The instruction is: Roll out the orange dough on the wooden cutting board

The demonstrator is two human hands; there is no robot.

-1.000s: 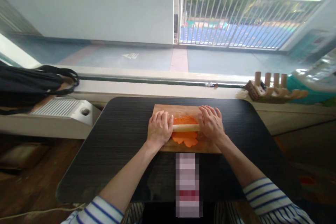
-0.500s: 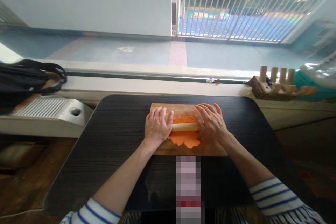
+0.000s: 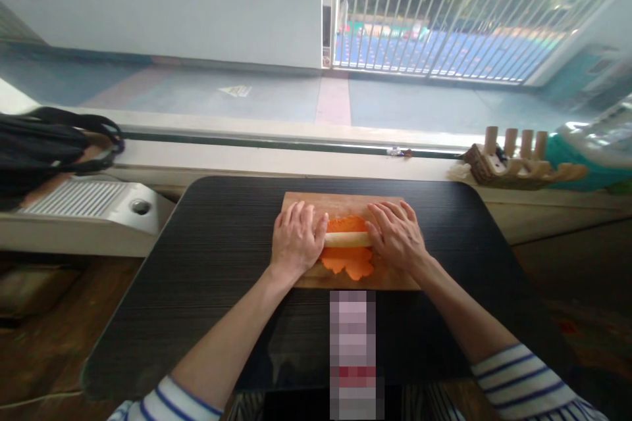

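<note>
A wooden board [image 3: 340, 202] lies on a dark table [image 3: 222, 256]. On the board sits a flattened sheet of orange dough [image 3: 348, 262]. A pale rolling pin [image 3: 346, 239] lies across the dough. My left hand [image 3: 296, 240] rests palm down on the pin's left end, fingers stretched forward. My right hand [image 3: 397, 237] lies flat over the pin's right end, its fingers spread. Both ends of the pin are hidden under my palms.
A white appliance with a ribbed top [image 3: 83, 207] and a black bag [image 3: 44, 145] stand left of the table. A wooden rack with pegs [image 3: 513, 161] sits on the window ledge at right. Beyond the glass are a balcony floor and a metal railing [image 3: 444, 20].
The pin and both hands rolled slightly away and back over the dough. The camera view shifted a little; the dough's near edge looks about the same.
</note>
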